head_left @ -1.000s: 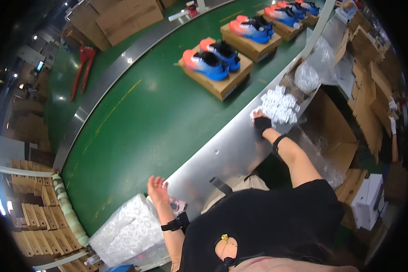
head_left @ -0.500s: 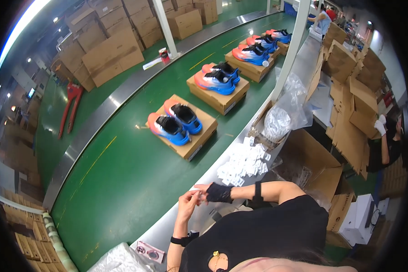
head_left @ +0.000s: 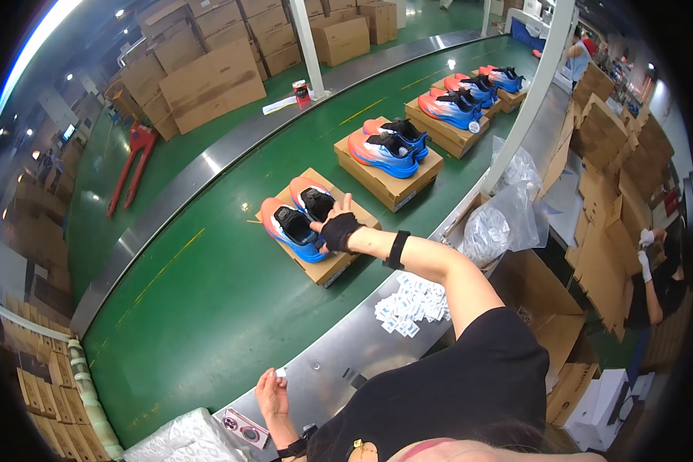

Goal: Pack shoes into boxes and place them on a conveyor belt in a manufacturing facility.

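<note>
My right hand (head_left: 339, 227), in a black fingerless glove, reaches out over the nearest pair of sneakers. Its fingers are spread at the heel of the right sneaker (head_left: 310, 194), and part of that heel is hidden beneath them. Next to it sits the left sneaker (head_left: 288, 229), orange fading to white and blue with a black lining. Both stand on a brown shoebox (head_left: 345, 266) on the green conveyor belt. Low over the metal ledge, my left hand (head_left: 272, 394) pinches a small white packet (head_left: 281, 373). A heap of similar packets (head_left: 413, 304) lies on the ledge under my right arm.
More sneaker pairs (head_left: 389, 150) stand on boxes farther along the belt (head_left: 169, 323). A clear plastic bag (head_left: 489, 231) fills a carton at the ledge, beside a white post (head_left: 531, 100). A pink camera-like object (head_left: 245, 428) lies near my left wrist. At right, another person's gloved hands (head_left: 645, 250) are among cartons.
My hands were together over the ledge and have parted. The right one has swung out to the sneakers; the left has moved left and down. The view has shifted slightly.
</note>
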Demonstrator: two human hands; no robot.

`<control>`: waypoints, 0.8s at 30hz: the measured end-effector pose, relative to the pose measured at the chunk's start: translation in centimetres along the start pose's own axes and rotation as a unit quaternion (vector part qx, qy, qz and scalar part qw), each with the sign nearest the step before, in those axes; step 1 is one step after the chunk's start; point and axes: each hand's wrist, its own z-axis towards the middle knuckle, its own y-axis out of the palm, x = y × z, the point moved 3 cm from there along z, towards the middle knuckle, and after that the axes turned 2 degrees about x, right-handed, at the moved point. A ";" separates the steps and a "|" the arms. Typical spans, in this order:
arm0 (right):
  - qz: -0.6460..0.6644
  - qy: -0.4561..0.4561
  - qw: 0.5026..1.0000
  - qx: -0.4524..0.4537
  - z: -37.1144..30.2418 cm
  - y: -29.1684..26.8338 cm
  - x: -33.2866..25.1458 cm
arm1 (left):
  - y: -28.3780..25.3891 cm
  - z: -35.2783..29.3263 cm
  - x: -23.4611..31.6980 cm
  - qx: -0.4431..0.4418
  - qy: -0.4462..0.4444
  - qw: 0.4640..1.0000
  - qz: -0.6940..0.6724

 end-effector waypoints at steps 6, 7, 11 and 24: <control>0.014 0.008 1.000 -0.012 1.8 1.8 -2.1 | -5.3 -1.6 -0.3 0.002 -0.079 0.995 -0.055; 0.014 -0.021 0.998 0.055 1.7 2.7 -3.1 | -4.7 -2.2 0.2 0.009 -0.068 0.997 -0.041; 0.003 -0.054 0.999 0.005 -0.9 -0.4 -5.1 | -3.0 -0.9 2.1 -0.052 0.003 0.999 -0.005; 0.122 -0.308 0.940 -0.081 -13.1 -9.2 -19.2 | 10.5 -2.5 14.8 -0.201 0.317 0.782 0.498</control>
